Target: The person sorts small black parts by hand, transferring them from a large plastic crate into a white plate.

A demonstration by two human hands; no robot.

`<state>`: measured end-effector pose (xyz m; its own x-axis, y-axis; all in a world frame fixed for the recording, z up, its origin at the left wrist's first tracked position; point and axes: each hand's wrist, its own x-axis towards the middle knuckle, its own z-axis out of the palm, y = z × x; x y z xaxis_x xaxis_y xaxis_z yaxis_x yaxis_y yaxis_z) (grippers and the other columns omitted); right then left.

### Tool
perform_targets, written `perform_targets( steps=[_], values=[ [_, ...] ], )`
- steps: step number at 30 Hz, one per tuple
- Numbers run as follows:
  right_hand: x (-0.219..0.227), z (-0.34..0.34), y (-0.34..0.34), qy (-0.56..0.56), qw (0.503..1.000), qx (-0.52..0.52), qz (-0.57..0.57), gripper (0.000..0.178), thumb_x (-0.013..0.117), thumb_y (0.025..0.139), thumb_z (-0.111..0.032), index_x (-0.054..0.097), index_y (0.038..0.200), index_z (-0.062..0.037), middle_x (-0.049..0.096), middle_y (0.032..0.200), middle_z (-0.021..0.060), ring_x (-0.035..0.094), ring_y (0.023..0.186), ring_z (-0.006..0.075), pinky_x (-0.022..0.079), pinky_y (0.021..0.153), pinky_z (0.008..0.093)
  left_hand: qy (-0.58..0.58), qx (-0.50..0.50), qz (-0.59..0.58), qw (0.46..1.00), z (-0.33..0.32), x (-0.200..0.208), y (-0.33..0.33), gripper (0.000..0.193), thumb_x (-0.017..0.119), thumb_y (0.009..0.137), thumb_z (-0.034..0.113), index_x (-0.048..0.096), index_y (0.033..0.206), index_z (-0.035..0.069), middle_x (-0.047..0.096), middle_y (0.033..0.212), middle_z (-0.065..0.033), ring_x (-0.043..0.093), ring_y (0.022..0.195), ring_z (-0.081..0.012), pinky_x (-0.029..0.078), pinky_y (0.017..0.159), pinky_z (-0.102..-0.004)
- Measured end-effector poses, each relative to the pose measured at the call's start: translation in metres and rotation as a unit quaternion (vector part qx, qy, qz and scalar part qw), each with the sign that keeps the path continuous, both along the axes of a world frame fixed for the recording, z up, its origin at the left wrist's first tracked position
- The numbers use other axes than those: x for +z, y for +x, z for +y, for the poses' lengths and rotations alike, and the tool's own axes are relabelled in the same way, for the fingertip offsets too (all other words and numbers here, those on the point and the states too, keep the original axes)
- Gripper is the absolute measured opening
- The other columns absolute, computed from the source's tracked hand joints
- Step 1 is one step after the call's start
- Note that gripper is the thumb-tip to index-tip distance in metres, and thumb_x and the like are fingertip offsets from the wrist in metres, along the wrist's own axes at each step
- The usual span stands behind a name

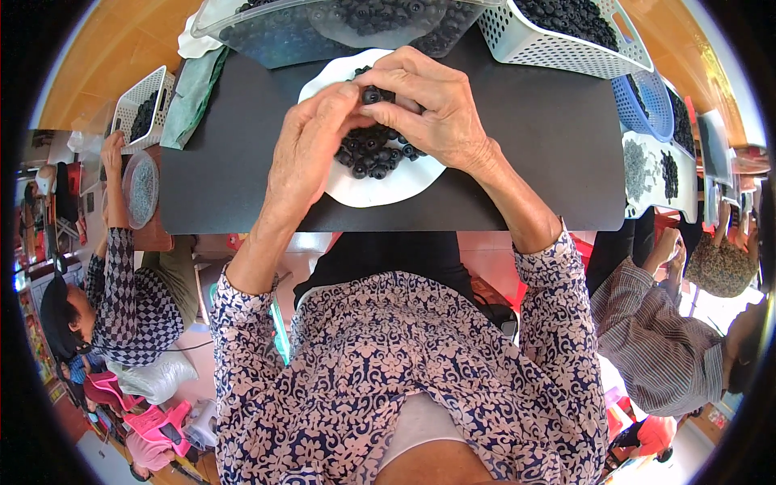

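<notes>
My left hand (309,139) and my right hand (436,109) meet over a white scalloped plate (356,192). A pile of small black round parts (373,149), some with a ring or hole in the face, lies on the plate. One such black round part (372,95) shows between the thumb and index finger of my right hand, which is closed. The fingers of my left hand are pressed together against it from the left; what lies between their tips is hidden.
On the dark table (550,153), a clear bin (283,36) and a white perforated basket (533,44) of black parts stand behind the plate. A green cloth (194,101) lies left. Co-workers sit on both sides. At right are a blue basket (656,105) and a white tray (683,174).
</notes>
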<state>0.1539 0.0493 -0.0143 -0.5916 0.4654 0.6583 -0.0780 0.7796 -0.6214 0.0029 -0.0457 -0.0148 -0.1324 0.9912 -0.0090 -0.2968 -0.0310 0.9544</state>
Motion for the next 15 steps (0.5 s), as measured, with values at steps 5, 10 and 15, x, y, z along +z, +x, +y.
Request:
perform_targets(
  steps=[5,10,15],
  values=[
    [-0.002,-0.003,0.0,0.008,0.999,-0.006,-0.033,0.028,0.074,0.073,-0.004,0.068,0.1,-0.0027,0.064,0.089,0.0057,0.06,0.071,0.0146,0.049,0.061,0.0256,0.068,0.098,0.055,0.991,0.021,0.005,0.01,0.042,0.041,0.099,0.035,0.061,0.111,0.0,0.064,0.102,-0.0108,0.06,0.093,-0.0171,0.047,0.085,-0.0284],
    [-0.002,-0.005,-0.003,0.049,0.998,-0.019,-0.025,0.025,0.072,0.073,-0.002,0.067,0.098,-0.0019,0.064,0.088,0.0068,0.062,0.072,0.0193,0.051,0.063,0.0286,0.063,0.002,0.074,0.995,0.03,0.007,0.01,0.045,0.035,0.1,0.035,0.063,0.108,0.001,0.063,0.093,-0.0064,0.057,0.082,-0.0127,0.045,0.072,-0.0251],
    [-0.003,-0.004,-0.003,0.052,0.998,-0.026,-0.01,0.024,0.071,0.074,-0.002,0.067,0.097,-0.0013,0.064,0.083,0.0069,0.062,0.071,0.0204,0.051,0.063,0.0298,0.047,0.029,0.074,0.996,0.029,0.005,0.022,0.045,0.032,0.1,0.034,0.062,0.106,0.001,0.061,0.088,-0.006,0.054,0.075,-0.011,0.044,0.065,-0.0233]
  ],
)
